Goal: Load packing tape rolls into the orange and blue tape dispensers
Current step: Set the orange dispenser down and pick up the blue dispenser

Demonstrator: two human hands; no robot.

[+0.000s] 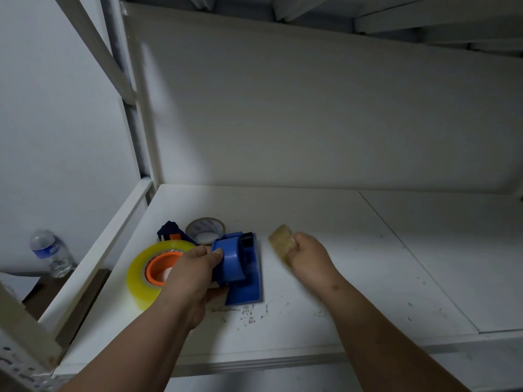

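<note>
Left hand (195, 274) reaches in from lower left, fingers curled around the blue dispenser (240, 267) at center of the shelf (339, 250). Right hand (308, 257) clutches a tan tape roll (280, 241) (blurry) just right of it.

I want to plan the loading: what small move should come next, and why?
Probably bring the tan tape roll in the right hand to the blue plastic tape dispenser, which the left hand grips on the white shelf; it looks empty.

dispenser (240, 267) on shelf (339, 250), roll (141, 281) left
</note>
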